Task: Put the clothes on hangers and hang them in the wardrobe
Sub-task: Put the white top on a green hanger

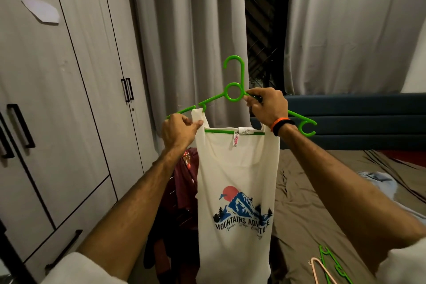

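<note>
Both forearms reach up from the bottom edge. Left hand (178, 130) pinches the left strap of one white tank top (235, 191), right at the left arm of a green hanger (233, 92). Right hand (268, 105) grips the hanger's right arm just beside its centre ring; orange-and-black wristband (282, 124) on that wrist. Top hangs on the hanger, held up in the air over the bed (311, 180), in front of grey curtains (184, 30). Print reads "MOUNTAINS ADVENTURE", partly creased, with a mountain and red sun; script line below unreadable. Neck labels too small to read. Two spare hangers on the bed, lower right: one green (334, 263), one pink (320, 268). Maroon clothes (182, 180) piled behind the top. Wardrobe (69, 99) on the left, doors closed, white paper patch (41, 9) stuck on one door.
</note>
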